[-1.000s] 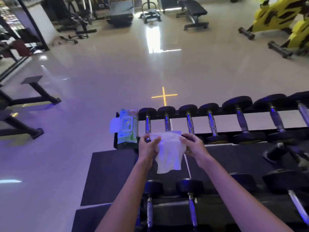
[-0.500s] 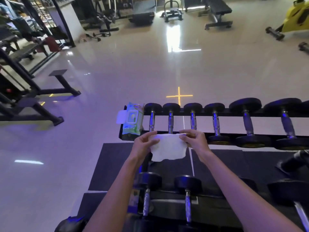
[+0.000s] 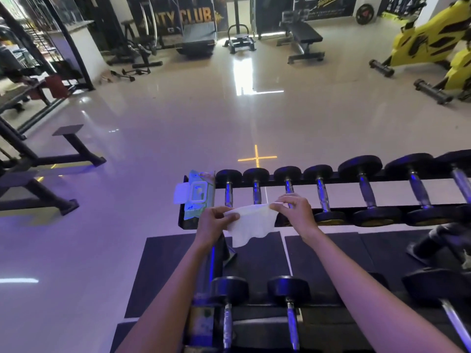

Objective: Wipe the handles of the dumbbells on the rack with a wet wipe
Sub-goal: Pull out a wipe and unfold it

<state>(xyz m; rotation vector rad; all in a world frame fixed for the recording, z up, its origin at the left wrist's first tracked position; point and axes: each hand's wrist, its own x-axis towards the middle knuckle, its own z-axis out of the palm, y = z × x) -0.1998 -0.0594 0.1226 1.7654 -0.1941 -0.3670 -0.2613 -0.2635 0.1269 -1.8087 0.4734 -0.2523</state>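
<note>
Though handles (image 3: 257,195) part-hidden behind wet wipe (image 3: 251,222), L grip (image 3: 212,222) & R grip (image 3: 297,212) pinched on its top.

White wet wipe (image 3: 251,222) (stretched) between left hand (image 3: 212,222) and right hand (image 3: 295,212), above rack (image 3: 339,183).

Forearms: left forearm (image 3: 173,289) and right forearm (image 3: 356,276), both bare
Hands: left hand (image 3: 212,220), right hand (image 3: 297,212), 2 bare

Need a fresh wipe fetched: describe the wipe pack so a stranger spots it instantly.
Find the rack and its farther dumbbell row. The wipe pack sits at the left end, beside the first dumbbell. It alone is a green packet, white lid flap open.
</note>
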